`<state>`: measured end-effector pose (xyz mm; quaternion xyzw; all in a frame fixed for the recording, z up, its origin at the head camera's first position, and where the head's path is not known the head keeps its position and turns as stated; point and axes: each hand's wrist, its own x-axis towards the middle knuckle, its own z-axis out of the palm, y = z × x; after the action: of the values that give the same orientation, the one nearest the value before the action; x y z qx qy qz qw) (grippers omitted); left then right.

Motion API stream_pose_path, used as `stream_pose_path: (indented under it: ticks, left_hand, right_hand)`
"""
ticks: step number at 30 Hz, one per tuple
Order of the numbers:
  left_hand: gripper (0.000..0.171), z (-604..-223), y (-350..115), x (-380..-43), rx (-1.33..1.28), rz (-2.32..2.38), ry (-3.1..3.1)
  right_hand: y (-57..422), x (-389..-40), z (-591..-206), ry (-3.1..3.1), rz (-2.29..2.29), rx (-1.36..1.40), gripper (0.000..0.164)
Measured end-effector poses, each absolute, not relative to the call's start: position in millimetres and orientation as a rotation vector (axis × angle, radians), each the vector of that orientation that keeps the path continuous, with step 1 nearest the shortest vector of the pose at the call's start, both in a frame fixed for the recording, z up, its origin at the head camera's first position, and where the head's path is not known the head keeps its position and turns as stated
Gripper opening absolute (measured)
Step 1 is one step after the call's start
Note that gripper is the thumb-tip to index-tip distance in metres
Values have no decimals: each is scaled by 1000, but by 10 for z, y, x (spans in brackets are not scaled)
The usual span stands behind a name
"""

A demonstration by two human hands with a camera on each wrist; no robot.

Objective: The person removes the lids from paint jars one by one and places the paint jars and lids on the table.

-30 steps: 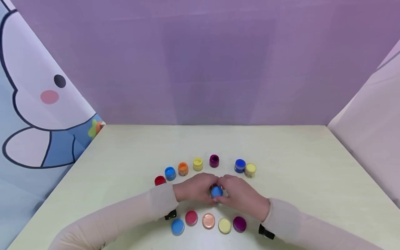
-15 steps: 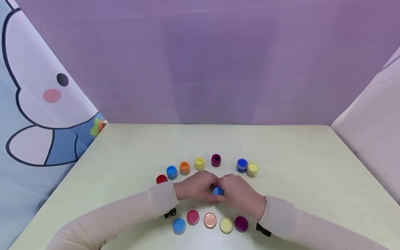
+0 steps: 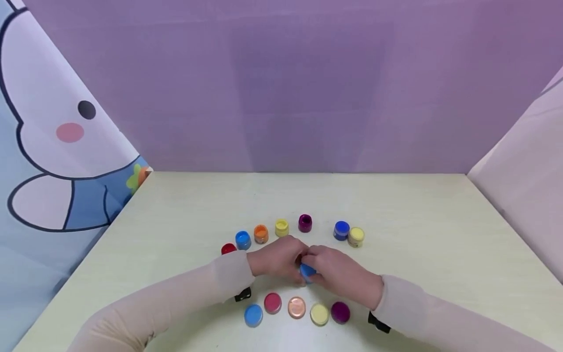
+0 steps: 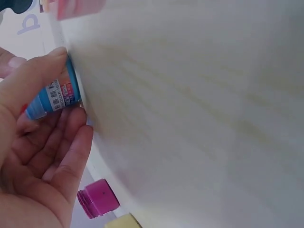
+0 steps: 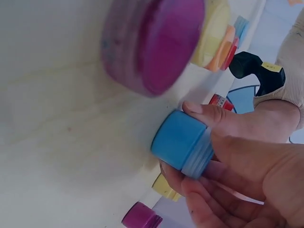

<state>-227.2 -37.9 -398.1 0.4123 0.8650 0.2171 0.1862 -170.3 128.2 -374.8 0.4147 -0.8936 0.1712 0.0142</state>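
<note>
A small blue paint jar [image 5: 178, 140] with a printed label is held between both hands, just above the table and tilted. My left hand [image 3: 281, 256] grips its body, thumb on one side and fingertips on the other. At the paler ridged lid [image 5: 198, 154], my right hand [image 3: 343, 274] pinches with thumb and fingers. In the left wrist view the left hand [image 4: 42, 156] partly covers the jar, and only fingertips of the other hand show. The right hand [image 5: 256, 175] hides the lid's top in the right wrist view.
Behind the hands stand open jars in red [image 3: 228, 249], blue [image 3: 243, 240], orange [image 3: 261, 234], yellow [image 3: 282, 228] and purple [image 3: 305, 223]. Dark blue [image 3: 341, 231] and pale yellow [image 3: 356, 237] capped jars stand right. Several loose lids, including a purple one [image 3: 340, 313], lie in front.
Both hands stay together round the blue jar. The right hand has turned slightly, and the visible blue top has tilted under its fingers. The view has shifted a little.
</note>
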Motion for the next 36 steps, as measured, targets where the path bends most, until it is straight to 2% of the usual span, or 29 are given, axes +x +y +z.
stream_pose_path:
  ticks: [6,11,18,26,32,36]
  left_hand:
    - [31,-3974,-359,-2279,1094,633,2428]
    - [30,-3970,-369,-2257,1111,620,2439]
    - [27,-3975,-382,-2253,1185,628,2437]
    - [29,-3980,-360,-2236,1223,649,2416]
    - [26,-3960,-342,-2226,1202,627,2423]
    - [31,-3949,-320,-2231,1154,614,2419]
  right_hand:
    - [1341,-1690,-3770,-2803,628,1312,19]
    - [1322,-1663,-3789,-2843,664,1151,18]
    - [1282,-1637,-3752,-2913,610,921,37]
    - [1296,-1644,-3794,-2913,699,927,29]
    - [1323,-1649,-3796,-2882,645,1053,22]
    - [1360,-1663,-3789,-2851,619,1139,21]
